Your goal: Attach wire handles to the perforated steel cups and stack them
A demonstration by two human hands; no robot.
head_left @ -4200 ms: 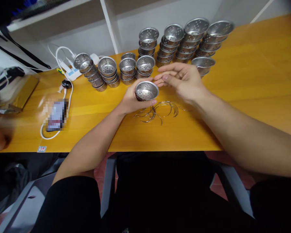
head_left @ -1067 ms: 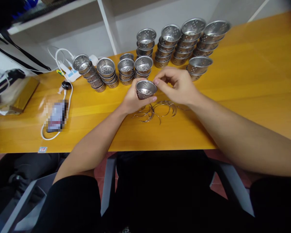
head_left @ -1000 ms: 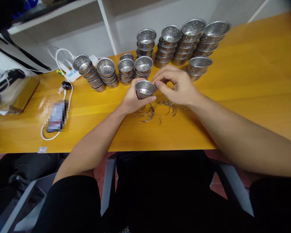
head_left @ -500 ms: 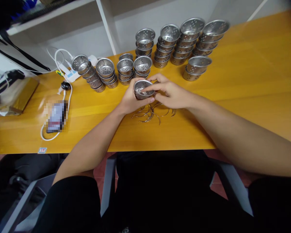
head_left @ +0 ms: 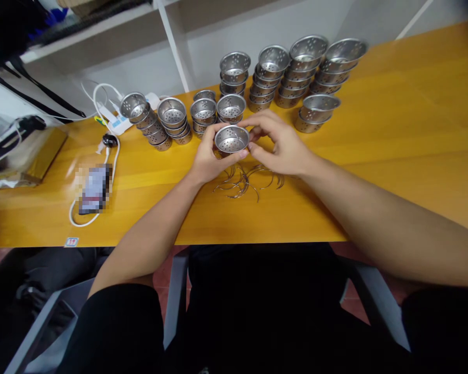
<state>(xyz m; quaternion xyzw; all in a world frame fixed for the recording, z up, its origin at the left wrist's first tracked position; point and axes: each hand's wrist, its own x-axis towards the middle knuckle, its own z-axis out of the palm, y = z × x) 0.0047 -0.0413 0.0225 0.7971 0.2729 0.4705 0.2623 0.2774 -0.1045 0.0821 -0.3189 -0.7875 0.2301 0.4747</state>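
Note:
A perforated metal cup (head_left: 231,140) is held just above the table, its mouth tipped toward me. My left hand (head_left: 209,156) wraps round its left side, thumb along the near wall. On the cup's right, my right hand (head_left: 278,143) curls with fingertips and thumb at the rim, so both hands grip it. Below the hands lie several thin curved wires (head_left: 239,184) on the tabletop. Just behind the held cup stands a stack of like cups (head_left: 231,106). The far fingers of my left hand are hidden by the cup.
More stacks of perforated cups (head_left: 273,67) line the back of the yellow table (head_left: 405,135). A short stack (head_left: 315,111) stands right of my hands. At left are a power strip (head_left: 119,123), a white cable (head_left: 115,166) and a blurred-out phone (head_left: 94,189).
My right index finger has come out of the cup's inside and now rests by its far rim. The cup is tilted a little more toward me.

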